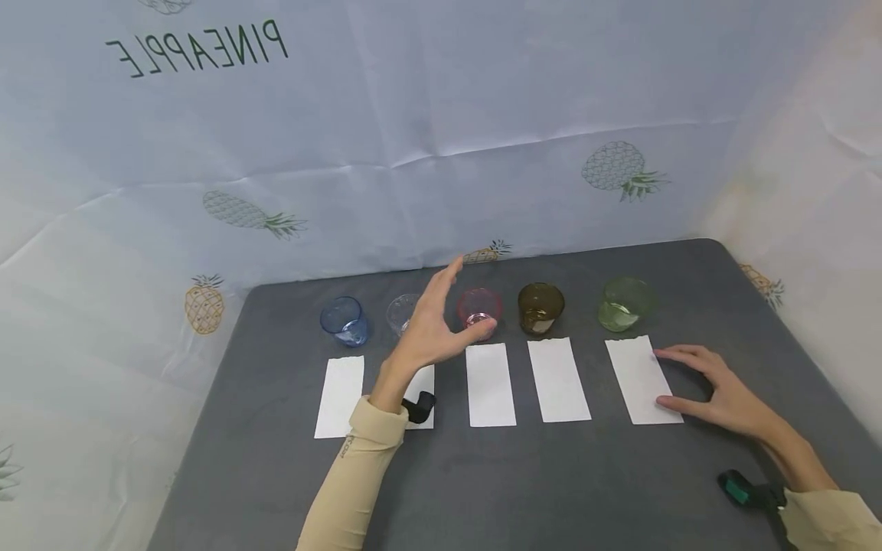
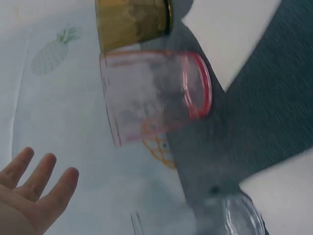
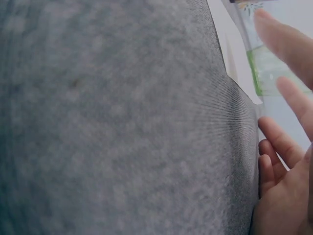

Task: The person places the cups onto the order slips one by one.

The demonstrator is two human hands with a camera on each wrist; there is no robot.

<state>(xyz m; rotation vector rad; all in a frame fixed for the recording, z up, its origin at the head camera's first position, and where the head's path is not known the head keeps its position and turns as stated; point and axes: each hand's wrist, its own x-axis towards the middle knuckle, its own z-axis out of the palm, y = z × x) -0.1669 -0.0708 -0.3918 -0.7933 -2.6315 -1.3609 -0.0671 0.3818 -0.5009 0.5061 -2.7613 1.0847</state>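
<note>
My left hand (image 1: 429,327) is raised over the table between the clear glass (image 1: 397,312) and the pink glass (image 1: 480,308), thumb spread away from the fingers, holding nothing. From the left wrist view, the pink glass (image 2: 198,85) stands beyond the fingers (image 2: 36,183), with the amber glass (image 2: 134,22) beside it. Close to the right edge of the rightmost white paper slip (image 1: 641,383) is my right hand (image 1: 723,392), fingers and thumb apart, nothing in its grasp. Behind that slip stands the green glass (image 1: 625,304); its green edge (image 3: 254,73) shows in the right wrist view.
A blue glass (image 1: 346,323) stands at the left end of the row, with a white slip (image 1: 341,394) before it. Further slips lie before the clear, pink and amber glasses. The grey table (image 1: 482,490) backs onto a pineapple-print curtain (image 1: 413,92).
</note>
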